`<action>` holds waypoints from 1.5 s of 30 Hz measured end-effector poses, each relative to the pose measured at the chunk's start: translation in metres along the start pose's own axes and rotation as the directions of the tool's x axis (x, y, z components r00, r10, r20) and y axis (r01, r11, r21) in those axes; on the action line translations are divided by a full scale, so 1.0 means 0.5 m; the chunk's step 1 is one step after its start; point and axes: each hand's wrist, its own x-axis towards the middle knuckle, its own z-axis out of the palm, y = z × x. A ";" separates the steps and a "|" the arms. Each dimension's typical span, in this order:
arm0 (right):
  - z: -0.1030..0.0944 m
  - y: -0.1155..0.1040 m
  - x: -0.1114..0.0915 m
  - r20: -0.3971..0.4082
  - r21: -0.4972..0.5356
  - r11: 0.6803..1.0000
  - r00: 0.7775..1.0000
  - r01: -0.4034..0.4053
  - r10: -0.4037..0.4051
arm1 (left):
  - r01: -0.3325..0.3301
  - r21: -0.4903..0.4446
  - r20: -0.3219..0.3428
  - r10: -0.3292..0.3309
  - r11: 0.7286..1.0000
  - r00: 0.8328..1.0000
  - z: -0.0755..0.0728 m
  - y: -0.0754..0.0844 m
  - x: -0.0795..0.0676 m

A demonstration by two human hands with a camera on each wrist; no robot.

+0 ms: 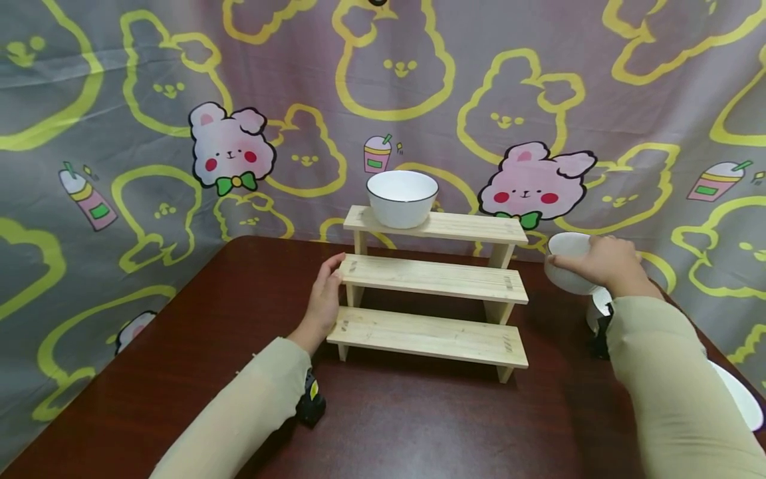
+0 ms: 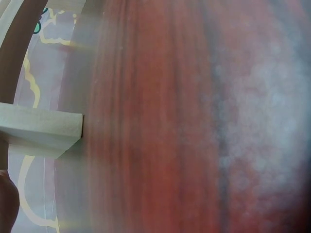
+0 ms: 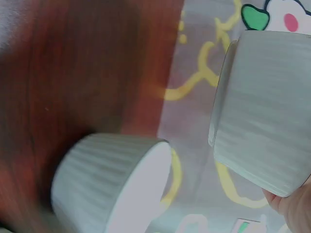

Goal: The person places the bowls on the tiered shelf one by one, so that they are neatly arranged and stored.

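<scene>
A three-step wooden display rack (image 1: 433, 276) stands on the table. My left hand (image 1: 323, 303) holds the left end of its middle board, fingertips at the board's edge; in the left wrist view only a bit of a finger (image 2: 7, 201) shows. To the right of the rack, my right hand (image 1: 616, 265) grips a white bowl (image 1: 565, 266) by its side and rim, raised off the table. In the right wrist view this bowl (image 3: 262, 111) shows its ribbed outside. Another white bowl (image 1: 399, 198) with a dark rim sits upright on the top board, left of its middle.
Below the raised bowl, another white ribbed bowl (image 3: 107, 182) stands on the table, partly hidden by my right wrist in the head view. A white plate (image 1: 737, 396) lies at the right edge, behind my sleeve. A patterned curtain (image 1: 299, 86) hangs behind the dark wooden table (image 1: 419, 426).
</scene>
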 end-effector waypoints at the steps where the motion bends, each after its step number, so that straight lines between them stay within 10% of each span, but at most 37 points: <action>1: -0.007 0.000 0.000 -0.008 0.002 1.000 1.000 0.004 -0.004 | -0.001 0.002 -0.001 0.001 1.000 1.000 0.000 0.000 0.000; 45: -0.202 -0.079 0.014 -0.091 0.032 0.991 0.988 0.129 -0.126 | -0.001 -0.028 0.012 0.001 1.000 1.000 0.002 0.022 -0.010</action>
